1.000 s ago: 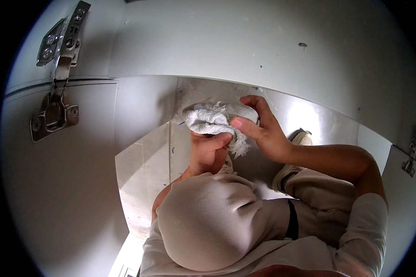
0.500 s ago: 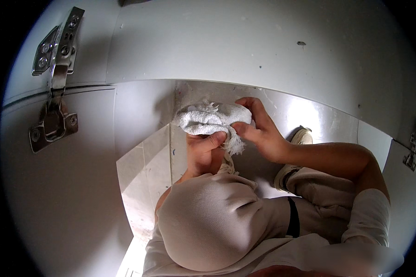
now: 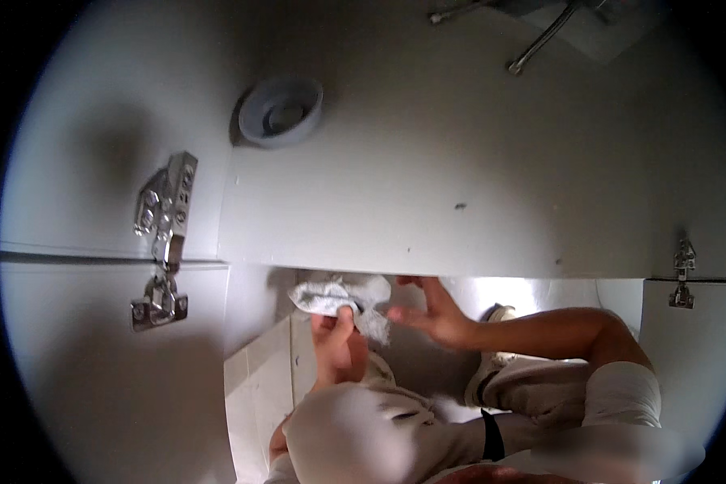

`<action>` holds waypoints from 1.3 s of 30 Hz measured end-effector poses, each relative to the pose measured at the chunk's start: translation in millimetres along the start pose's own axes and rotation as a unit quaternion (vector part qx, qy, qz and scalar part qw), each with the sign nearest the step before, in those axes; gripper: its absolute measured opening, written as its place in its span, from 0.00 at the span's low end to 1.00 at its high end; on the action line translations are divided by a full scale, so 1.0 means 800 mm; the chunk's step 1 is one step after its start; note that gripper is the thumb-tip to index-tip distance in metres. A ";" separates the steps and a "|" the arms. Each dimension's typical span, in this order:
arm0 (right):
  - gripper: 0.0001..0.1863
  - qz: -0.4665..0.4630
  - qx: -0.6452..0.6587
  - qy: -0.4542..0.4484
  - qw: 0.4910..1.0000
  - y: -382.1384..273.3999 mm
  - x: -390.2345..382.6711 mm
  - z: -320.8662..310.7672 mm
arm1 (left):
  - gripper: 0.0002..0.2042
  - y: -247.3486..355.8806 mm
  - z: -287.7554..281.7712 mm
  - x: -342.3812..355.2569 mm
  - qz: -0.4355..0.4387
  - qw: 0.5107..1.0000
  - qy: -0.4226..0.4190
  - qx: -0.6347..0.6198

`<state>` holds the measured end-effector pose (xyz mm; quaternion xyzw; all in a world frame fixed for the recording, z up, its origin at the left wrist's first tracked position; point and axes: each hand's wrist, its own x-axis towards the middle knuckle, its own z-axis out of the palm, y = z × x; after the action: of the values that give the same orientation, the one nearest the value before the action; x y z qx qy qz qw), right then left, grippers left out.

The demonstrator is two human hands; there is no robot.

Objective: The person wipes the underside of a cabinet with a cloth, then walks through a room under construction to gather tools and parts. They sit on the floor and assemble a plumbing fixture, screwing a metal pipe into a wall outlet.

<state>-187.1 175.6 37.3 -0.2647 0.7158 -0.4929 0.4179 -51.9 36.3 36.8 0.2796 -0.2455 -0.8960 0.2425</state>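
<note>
A folded white cloth point(image 3: 319, 297) with a frayed edge is gripped in my left hand point(image 3: 340, 343), the thumb lying over its near side. Its ragged end hangs down to the right of that thumb. Just to the right of the cloth, my right hand point(image 3: 440, 319) has its thumb and fingers apart, with nothing between them. Part of its fingertips lies close under the edge of the cabinet board point(image 3: 363, 218), so I cannot tell whether they touch it.
Metal hinges join open cabinet doors on the left point(image 3: 163, 242) and right point(image 3: 683, 270). A round grey bowl-like container point(image 3: 282, 111) stands inside at the back left. Thin metal hoses point(image 3: 544, 40) come down at the top right. A shoe point(image 3: 500, 315) is beyond my right forearm.
My view has tilted up, bringing the cabinet's inside, the round container and the hoses into sight. My right hand has let go of the cloth and moved off it to the right.
</note>
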 end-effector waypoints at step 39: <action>0.28 -0.430 -0.376 0.574 0.587 -0.331 0.399 -0.355 | 0.33 0.000 -0.056 0.025 -0.172 0.980 0.086 0.046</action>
<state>-603.2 -38.5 222.1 -0.3375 0.7313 -0.3520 -0.4768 -38.6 11.6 -3.3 0.4042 -0.2127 -0.8848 0.0921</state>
